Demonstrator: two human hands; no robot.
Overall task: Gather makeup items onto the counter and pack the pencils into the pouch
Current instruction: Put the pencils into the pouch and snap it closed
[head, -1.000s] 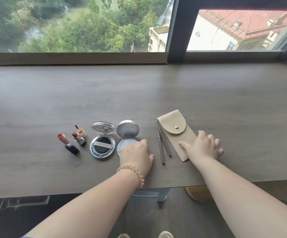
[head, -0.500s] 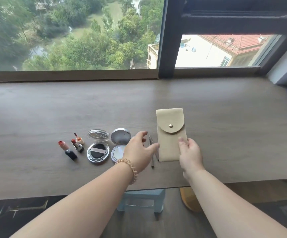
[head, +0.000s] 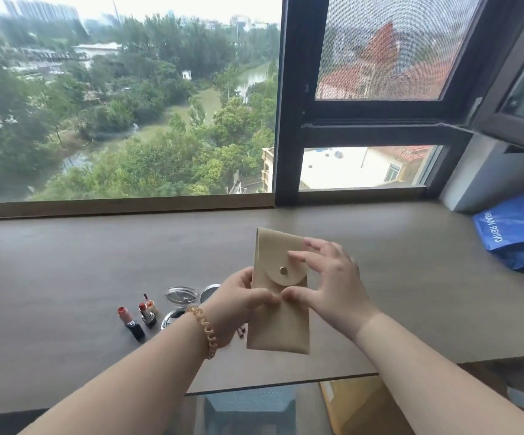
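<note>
A beige pouch [head: 278,328] with a snapped flap is held upright above the grey-brown counter [head: 66,271]. My left hand [head: 238,304] grips its left edge, thumb on the front. My right hand [head: 329,284] holds the right side, thumb on the front below the flap, fingers spread over the flap. The tip of a pencil [head: 242,332] shows on the counter under my left wrist; the rest of the pencils is hidden.
Two open lipsticks [head: 130,321] [head: 147,313] and a small gloss wand [head: 151,304] lie left of open compacts [head: 181,296]. A blue bag [head: 518,230] sits at the far right. The window runs along the back; a stool [head: 251,406] stands below the counter edge.
Both hands lifted the pouch off the counter and raised it upright. My left hand moved from the compacts onto the pouch. The view tilted upward.
</note>
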